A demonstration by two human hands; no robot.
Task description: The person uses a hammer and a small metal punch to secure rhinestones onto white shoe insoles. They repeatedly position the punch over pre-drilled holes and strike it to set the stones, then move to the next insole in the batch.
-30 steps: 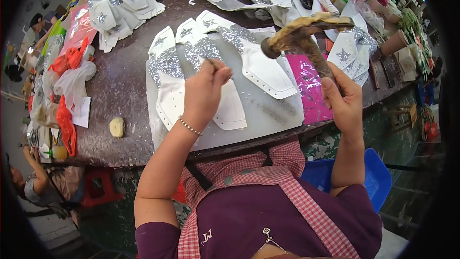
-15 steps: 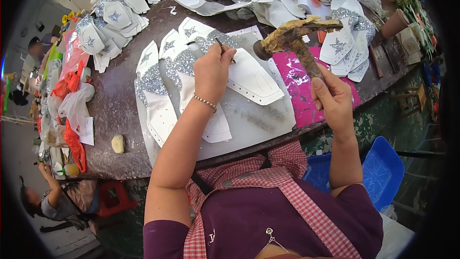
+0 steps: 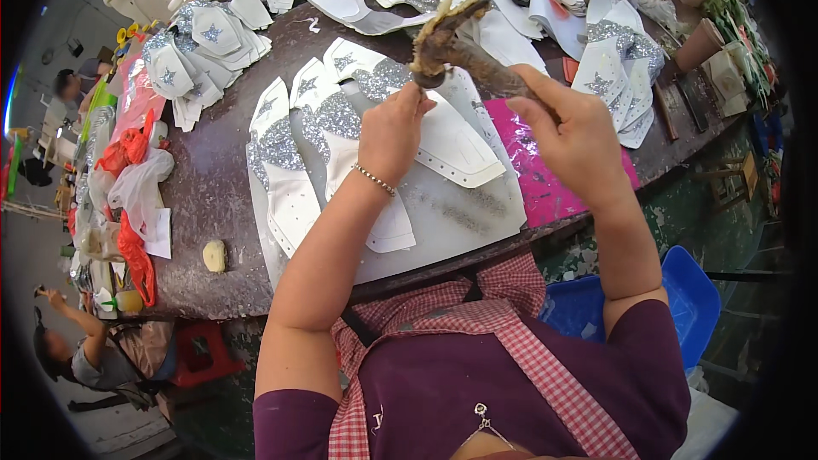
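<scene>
My right hand (image 3: 579, 140) grips the handle of a hammer (image 3: 481, 60), whose head is wrapped in worn, yellowish-brown material. The hammer's face is down at the top of my left hand (image 3: 392, 136). My left fingers are closed in a pinch around a thin metal punch, now hidden by the hammer head and fingers. Under that hand lies a white and silver-glitter shoe upper piece (image 3: 460, 149) with a row of small holes along its edge. Two similar pieces, a middle upper (image 3: 328, 123) and a left upper (image 3: 285, 179), lie beside it on a grey board (image 3: 464, 238).
A pink sheet (image 3: 545, 179) lies right of the board. Stacks of glittery uppers (image 3: 200, 51) stand at the back left, with another stack (image 3: 613, 77) at the right. A yellowish lump (image 3: 215, 255) sits near the left edge. Blue bins (image 3: 682, 298) stand below the table; a co-worker (image 3: 85, 341) sits at far left.
The hammer has swung left and down, from above the pink sheet to the top of my left hand. My left hand stays over the same upper.
</scene>
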